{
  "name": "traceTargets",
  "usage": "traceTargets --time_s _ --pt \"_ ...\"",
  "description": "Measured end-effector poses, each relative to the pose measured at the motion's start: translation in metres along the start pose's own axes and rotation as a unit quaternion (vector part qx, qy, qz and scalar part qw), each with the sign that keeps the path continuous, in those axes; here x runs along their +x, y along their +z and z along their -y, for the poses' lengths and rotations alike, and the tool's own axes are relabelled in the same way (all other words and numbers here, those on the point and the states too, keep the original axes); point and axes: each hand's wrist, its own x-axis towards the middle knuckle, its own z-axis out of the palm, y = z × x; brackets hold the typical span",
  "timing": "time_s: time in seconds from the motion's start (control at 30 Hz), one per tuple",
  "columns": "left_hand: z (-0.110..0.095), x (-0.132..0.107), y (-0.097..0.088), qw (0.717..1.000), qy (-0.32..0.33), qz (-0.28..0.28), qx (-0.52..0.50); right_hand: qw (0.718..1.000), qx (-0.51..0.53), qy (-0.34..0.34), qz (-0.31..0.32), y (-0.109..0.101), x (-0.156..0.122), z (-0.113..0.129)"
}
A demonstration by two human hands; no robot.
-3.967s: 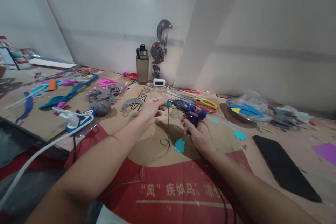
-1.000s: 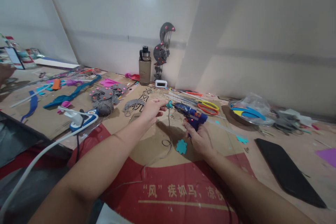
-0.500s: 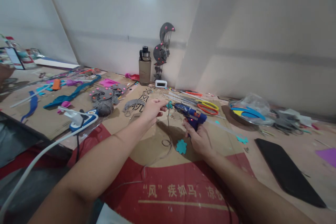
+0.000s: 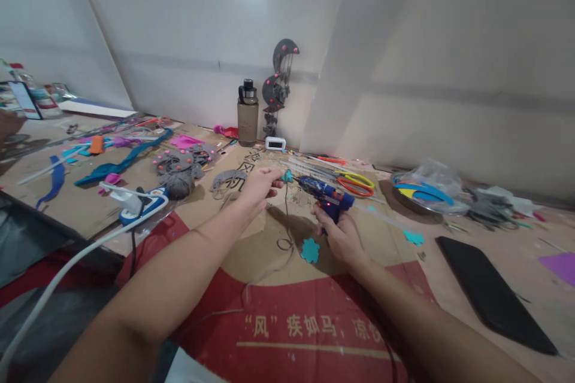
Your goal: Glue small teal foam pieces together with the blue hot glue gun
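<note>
Nearest, on the near side of the blue glue gun [image 4: 330, 196], cardboard [image 4: 287, 294] printed red with pale characters. To the right of the gun and closer in, a flat black slab [image 4: 494, 293]. Just short of the gun's handle, lying flat, a turquoise flower cutout [image 4: 309, 250]; left of the gun, a thin grey cord [image 4: 288, 221] with a small loop. Wrapped round the gun's handle, right hand [image 4: 341, 236], fingers curled closed. Just left of the gun's nozzle, a small turquoise piece [image 4: 287, 176], pinched between thumb and index finger of the left hand [image 4: 260, 187], other fingers loosely bent. Nozzle tip very near the piece; contact too small to make out. Right of the gun, another turquoise cutout [image 4: 414, 238]. Just beyond the gun, scissors [image 4: 344, 181] with yellow and orange handles; farther right, a bowl [image 4: 415, 206] with blue and yellow pieces. Beyond the gun to its left, an upright brown bottle [image 4: 248, 119] and a dark crescent ornament [image 4: 271, 93] before a pale board [image 4: 179, 30].
</note>
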Motion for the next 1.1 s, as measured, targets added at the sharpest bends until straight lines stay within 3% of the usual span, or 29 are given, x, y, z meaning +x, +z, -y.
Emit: traceTargets --time_s 0.17,0.33,0.4,0.47,0.57,0.67,0.73,0.77,0.83,0.9,0.97,1.03,1.1 --pt "-0.001 0.005 -0.003 1.0 0.016 -0.001 -0.026 0.999 0.038 0.021 0.003 -0.007 0.004 0.012" --pt "-0.003 0.005 -0.003 0.997 0.062 0.008 -0.039 0.988 -0.116 0.083 -0.06 -0.024 0.025 0.001" --pt "-0.004 0.003 -0.002 0.995 0.087 0.012 -0.038 0.965 -0.245 0.092 -0.026 -0.031 0.036 -0.006" --pt "-0.004 0.001 -0.001 0.993 0.111 0.015 -0.03 0.923 -0.38 0.068 -0.003 -0.04 0.044 -0.012" --pt "-0.005 -0.002 -0.001 0.989 0.147 0.023 -0.008 0.876 -0.482 0.028 0.007 -0.055 0.047 -0.013" --pt "-0.005 -0.006 0.0 0.983 0.179 0.024 0.035 0.844 -0.534 -0.023 -0.029 -0.065 0.04 -0.003" --pt "-0.005 -0.009 0.002 0.977 0.201 0.022 0.069 0.87 -0.484 -0.061 -0.067 -0.062 0.033 0.011" --pt "-0.005 -0.011 0.002 0.973 0.213 0.022 0.086 0.9 -0.424 -0.078 -0.062 -0.056 0.029 0.02" --pt "-0.005 -0.014 0.004 0.964 0.239 0.025 0.116 0.959 -0.269 -0.071 -0.054 -0.037 0.024 0.038" --pt "-0.005 -0.018 0.005 0.952 0.265 0.026 0.148 0.994 -0.087 -0.053 -0.042 -0.012 0.022 0.054" --pt "-0.006 -0.021 0.006 0.94 0.29 0.02 0.179 0.996 0.081 0.012 -0.018 0.012 0.022 0.066" --pt "-0.007 -0.023 0.006 0.93 0.305 0.014 0.204 0.973 0.209 0.099 0.018 0.032 0.024 0.074" --pt "-0.009 -0.025 0.005 0.926 0.31 0.007 0.215 0.947 0.283 0.146 0.044 0.044 0.027 0.078"
